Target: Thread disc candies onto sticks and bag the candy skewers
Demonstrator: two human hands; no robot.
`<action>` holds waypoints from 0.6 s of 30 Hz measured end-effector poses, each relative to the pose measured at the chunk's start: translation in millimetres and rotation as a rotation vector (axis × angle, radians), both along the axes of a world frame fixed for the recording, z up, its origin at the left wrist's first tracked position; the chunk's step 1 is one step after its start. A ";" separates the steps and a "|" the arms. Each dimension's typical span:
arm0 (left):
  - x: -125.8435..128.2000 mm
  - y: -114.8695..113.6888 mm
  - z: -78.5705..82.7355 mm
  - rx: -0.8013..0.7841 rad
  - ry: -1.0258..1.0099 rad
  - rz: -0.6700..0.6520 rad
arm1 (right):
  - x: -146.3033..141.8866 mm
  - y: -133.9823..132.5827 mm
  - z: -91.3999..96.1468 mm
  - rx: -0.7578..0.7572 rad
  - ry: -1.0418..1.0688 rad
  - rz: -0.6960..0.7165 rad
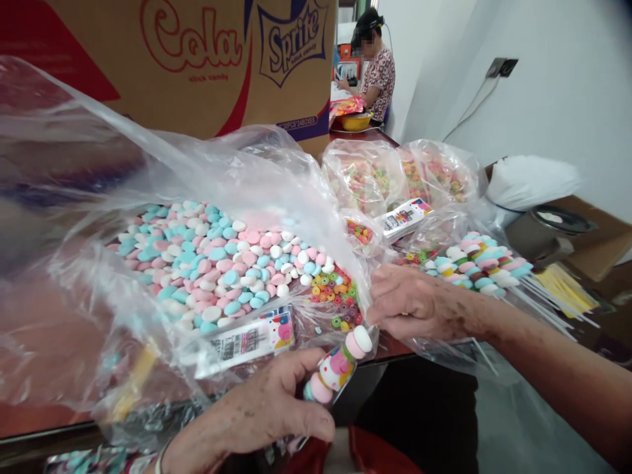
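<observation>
My left hand is closed around a candy stick, a tilted row of pink and white pressed candies with a printed card at its middle. Above its tip, my right hand has its fingers curled together against the edge of the clear plastic bag; whatever they hold is hidden. Pastel pink, blue and white candies spread across the opened bag. Small coloured ring candies lie at its right end, close to my right fingers. A stack of printed cards rests in front of the candies.
A large carton stands behind. Bags of ring candies and a second card stack lie at the back. Finished candy sticks and yellow sticks are at right, near a dark pot. Another person sits beyond.
</observation>
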State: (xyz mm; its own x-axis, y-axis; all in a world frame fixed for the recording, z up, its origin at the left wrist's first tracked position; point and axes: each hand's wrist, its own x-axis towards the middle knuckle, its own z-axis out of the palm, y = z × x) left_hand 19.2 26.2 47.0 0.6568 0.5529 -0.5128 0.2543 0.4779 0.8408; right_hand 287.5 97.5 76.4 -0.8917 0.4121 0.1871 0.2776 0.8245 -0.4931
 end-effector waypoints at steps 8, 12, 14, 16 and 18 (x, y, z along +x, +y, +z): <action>1.1 0.3 -7.8 -0.009 -0.013 0.028 | -4.8 1.9 5.6 0.006 0.030 0.001; 3.7 5.2 -5.6 -0.107 -0.033 -0.108 | -6.4 5.2 11.5 0.025 0.034 0.049; 4.7 5.8 -8.0 -0.131 -0.061 -0.089 | -8.3 4.9 6.9 0.027 0.043 0.064; 6.6 4.3 -12.4 -0.137 -0.073 -0.041 | -11.7 2.4 -3.0 0.025 0.046 0.088; 9.8 1.7 -16.2 -0.130 -0.070 0.000 | -15.9 -1.4 -14.2 0.011 0.034 0.119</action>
State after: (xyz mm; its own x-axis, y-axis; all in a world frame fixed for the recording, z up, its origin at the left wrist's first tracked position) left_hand 29.0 27.9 30.8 0.6933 0.4848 -0.5332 0.1973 0.5840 0.7875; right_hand 271.6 96.0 62.2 -0.9273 0.3019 0.2215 0.1612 0.8558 -0.4916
